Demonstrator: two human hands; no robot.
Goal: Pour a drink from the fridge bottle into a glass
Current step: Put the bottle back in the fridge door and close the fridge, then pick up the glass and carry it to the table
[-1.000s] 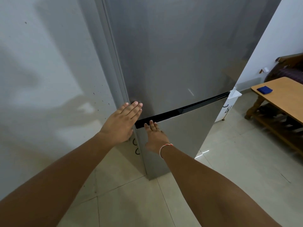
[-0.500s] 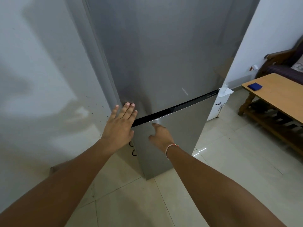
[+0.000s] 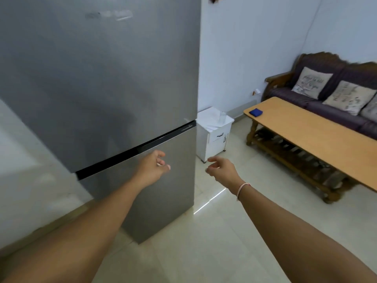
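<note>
A: What fills the scene?

B: A tall grey fridge (image 3: 114,88) on the left, both doors closed, with a black seam (image 3: 134,152) dividing the upper door from the lower. The bottle cannot be seen; only the fridge's closed front shows.

A: And to the right?

B: Far right, a dark sofa (image 3: 318,99) against the wall with pale cushions (image 3: 311,82) on it. In front of it stands a long wooden table (image 3: 318,135) with a slatted shelf underneath. A small blue object (image 3: 256,112) lies at the table's far left corner.

A: Anything between fridge and table?

B: A small white cabinet (image 3: 214,135), just beside the fridge's right edge. On top of it stands a clear glass (image 3: 222,116), upright.

A: The hands?

B: Both are empty and in the air. The left hand (image 3: 152,167) is in front of the lower door, just below the seam, fingers loosely curled and part open; whether it touches the door I cannot tell. The right hand (image 3: 223,170) is to the right of the fridge, over the pale tiled floor (image 3: 224,231), also loosely curled and holding nothing. A thin pink band (image 3: 242,188) circles its wrist.
</note>
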